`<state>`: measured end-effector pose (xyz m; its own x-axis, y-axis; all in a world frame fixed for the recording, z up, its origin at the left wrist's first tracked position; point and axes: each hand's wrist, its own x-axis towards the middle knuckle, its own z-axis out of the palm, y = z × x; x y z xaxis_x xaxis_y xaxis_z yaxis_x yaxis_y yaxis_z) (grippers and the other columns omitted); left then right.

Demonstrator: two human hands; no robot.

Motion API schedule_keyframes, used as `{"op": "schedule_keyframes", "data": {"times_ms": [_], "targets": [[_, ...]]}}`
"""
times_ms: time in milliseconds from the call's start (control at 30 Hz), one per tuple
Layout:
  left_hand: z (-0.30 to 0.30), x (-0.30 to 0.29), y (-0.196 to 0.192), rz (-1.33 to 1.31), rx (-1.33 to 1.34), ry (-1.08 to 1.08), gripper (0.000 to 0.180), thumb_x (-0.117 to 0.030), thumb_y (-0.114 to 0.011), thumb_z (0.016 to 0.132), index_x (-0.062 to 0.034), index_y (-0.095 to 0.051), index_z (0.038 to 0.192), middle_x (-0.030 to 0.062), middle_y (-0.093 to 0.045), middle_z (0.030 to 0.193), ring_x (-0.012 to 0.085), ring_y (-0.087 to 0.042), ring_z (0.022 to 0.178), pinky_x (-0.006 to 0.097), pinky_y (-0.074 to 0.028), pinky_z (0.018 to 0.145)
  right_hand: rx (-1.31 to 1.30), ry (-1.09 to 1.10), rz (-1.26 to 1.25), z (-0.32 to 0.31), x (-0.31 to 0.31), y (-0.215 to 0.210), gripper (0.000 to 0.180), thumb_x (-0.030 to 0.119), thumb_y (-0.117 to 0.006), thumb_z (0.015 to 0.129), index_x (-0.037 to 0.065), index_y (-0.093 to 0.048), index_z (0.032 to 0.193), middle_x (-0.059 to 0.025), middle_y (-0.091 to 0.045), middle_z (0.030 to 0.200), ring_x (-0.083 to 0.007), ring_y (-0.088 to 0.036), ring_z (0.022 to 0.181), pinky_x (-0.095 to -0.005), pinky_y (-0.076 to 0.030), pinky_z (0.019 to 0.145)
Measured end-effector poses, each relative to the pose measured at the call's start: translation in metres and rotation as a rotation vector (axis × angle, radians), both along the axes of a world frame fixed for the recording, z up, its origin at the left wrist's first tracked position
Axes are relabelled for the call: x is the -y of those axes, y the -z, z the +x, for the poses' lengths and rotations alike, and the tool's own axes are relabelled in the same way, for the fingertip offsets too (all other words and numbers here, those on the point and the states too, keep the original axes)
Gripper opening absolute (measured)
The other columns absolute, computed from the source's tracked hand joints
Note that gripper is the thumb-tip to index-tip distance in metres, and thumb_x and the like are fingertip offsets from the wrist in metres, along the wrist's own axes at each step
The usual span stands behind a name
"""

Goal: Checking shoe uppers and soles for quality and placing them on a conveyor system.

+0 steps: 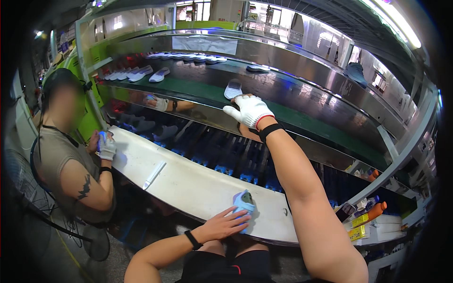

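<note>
Near the front edge of the white work ledge, my bare left hand (223,227) is wrapped against the side of a light blue shoe upper (244,202), its dark opening facing up. My right hand (251,110), in a white knit glove with a red cuff edge, reaches far forward to the green conveyor belt. Its fingers are at the near end of a white shoe sole (233,87) and seem to grip it; the fingertips are partly hidden. Both wrists wear black bands.
More soles (130,74) line the belt (302,115) at the left and back. A white marker-like stick (154,175) lies on the ledge (193,185). At left a co-worker (78,155) handles a blue item. Orange-capped bottles (376,211) stand at right beside a metal post.
</note>
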<state>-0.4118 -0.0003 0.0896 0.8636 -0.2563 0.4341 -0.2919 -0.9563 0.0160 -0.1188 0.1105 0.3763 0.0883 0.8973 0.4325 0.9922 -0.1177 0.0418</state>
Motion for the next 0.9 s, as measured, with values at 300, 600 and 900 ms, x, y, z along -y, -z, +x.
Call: {"op": "schedule_keyframes", "data": {"times_ms": [300, 600, 900], "targets": [[0.043, 0.030, -0.091, -0.298, 0.090, 0.014, 0.047, -0.029, -0.087, 0.091, -0.0056, -0.072, 0.129, 0.0157, -0.078, 0.124, 0.0353, -0.076, 0.114, 0.044, -0.061, 0.097, -0.110, -0.045, 0.455, 0.001, 0.095, 0.030, 0.024, 0.028, -0.084, 0.089, 0.009, -0.076, 0.103, -0.0139, -0.077, 0.101, -0.0375, -0.072, 0.107, -0.0485, -0.059, 0.096], [0.020, 0.079, -0.062, -0.864, 0.242, -0.133, 0.041, -0.021, -0.090, 0.089, -0.0038, -0.074, 0.123, 0.0169, -0.077, 0.113, 0.0397, -0.073, 0.104, 0.047, -0.059, 0.091, -0.366, -0.266, 0.579, -0.055, 0.350, 0.143, 0.029, 0.015, -0.088, 0.095, 0.005, -0.074, 0.119, -0.0106, -0.079, 0.105, -0.0349, -0.076, 0.094, -0.0448, -0.060, 0.092], [0.003, 0.092, -0.077, -0.759, 0.110, -0.266, 0.045, -0.016, -0.093, 0.087, -0.0036, -0.073, 0.126, 0.0117, -0.080, 0.124, 0.0226, -0.066, 0.086, 0.035, -0.056, 0.076, -1.488, 0.069, 0.795, -0.114, 0.425, 0.236, 0.048, 0.025, -0.088, 0.100, -0.008, -0.066, 0.125, -0.0148, -0.080, 0.109, -0.0189, -0.078, 0.093, -0.0356, -0.064, 0.090]]}}
